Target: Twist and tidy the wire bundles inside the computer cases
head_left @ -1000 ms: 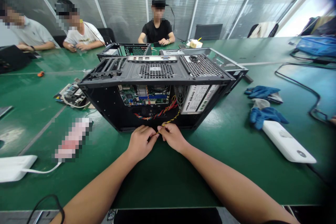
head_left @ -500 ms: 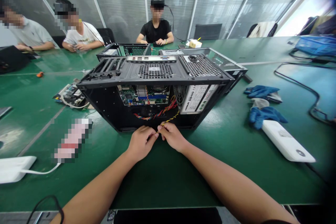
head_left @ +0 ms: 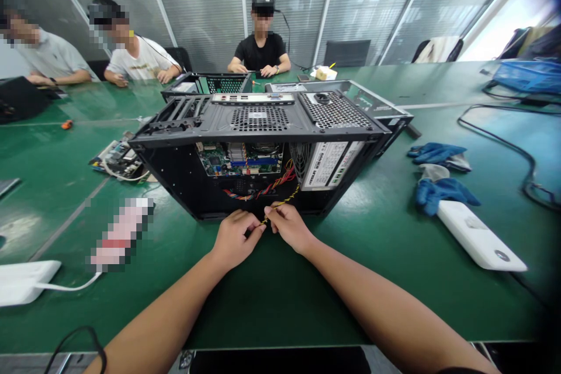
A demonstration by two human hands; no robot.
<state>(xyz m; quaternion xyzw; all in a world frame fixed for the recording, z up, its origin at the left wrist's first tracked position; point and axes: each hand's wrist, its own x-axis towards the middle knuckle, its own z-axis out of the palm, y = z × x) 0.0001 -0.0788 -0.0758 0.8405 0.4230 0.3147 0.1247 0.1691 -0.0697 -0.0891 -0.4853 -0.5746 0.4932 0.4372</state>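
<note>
A black computer case point(head_left: 175, 178) stands open toward me on the green table. Inside it are a motherboard point(head_left: 214, 162), a power supply point(head_left: 329, 166) with a white label, and a bundle of coloured wires point(head_left: 263, 191). A twisted yellow and black cable point(head_left: 289, 197) runs from beside the power supply out to my fingers. My left hand point(head_left: 236, 238) pinches it between thumb and forefinger just in front of the case. Close by on the right, my right hand point(head_left: 289, 228) has its thumb and fingers closed on the same cable. The cable's end is hidden in my left hand.
Blue gloves point(head_left: 442, 187) and a white power bank point(head_left: 482, 236) lie at right. A circuit board point(head_left: 118, 158) and a blurred phone point(head_left: 120, 234) are at left. Another metal case point(head_left: 363, 99) stands behind mine. Several people sit across the table, one in a black shirt point(head_left: 263, 52).
My fingers have shifted slightly on the yellow and black cable, and more of it shows between my hands. The person in white at the left has moved their hands apart.
</note>
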